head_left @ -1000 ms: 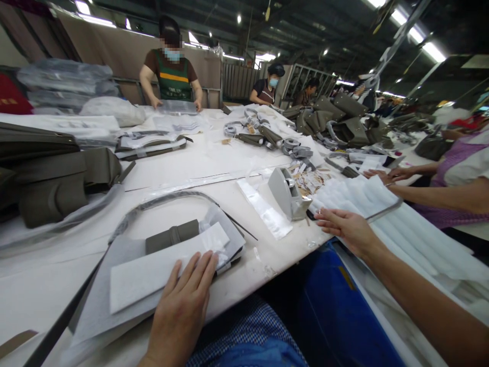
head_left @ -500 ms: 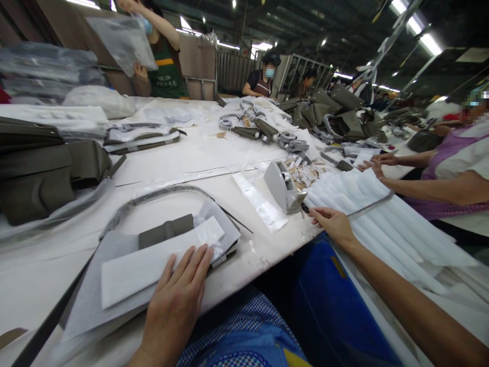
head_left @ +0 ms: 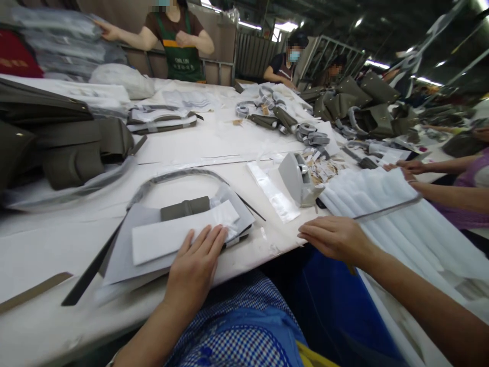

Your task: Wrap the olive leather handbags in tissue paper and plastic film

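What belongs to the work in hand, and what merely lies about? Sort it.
Likely in use: olive bag; white strip under the left hand; grey tape dispenser near the right hand.
Likely lying about: left-side bags; white bundle.

White table [head_left: 187, 148] is pretty loaded tbh: 1 paper-covered olive bag [head_left: 185, 208] by the near edge, 1 grey tape dispenser [head_left: 291, 179], a shiny strip [head_left: 274, 193] beside it, loose tags [head_left: 324, 169], more olive bags [head_left: 353, 109].
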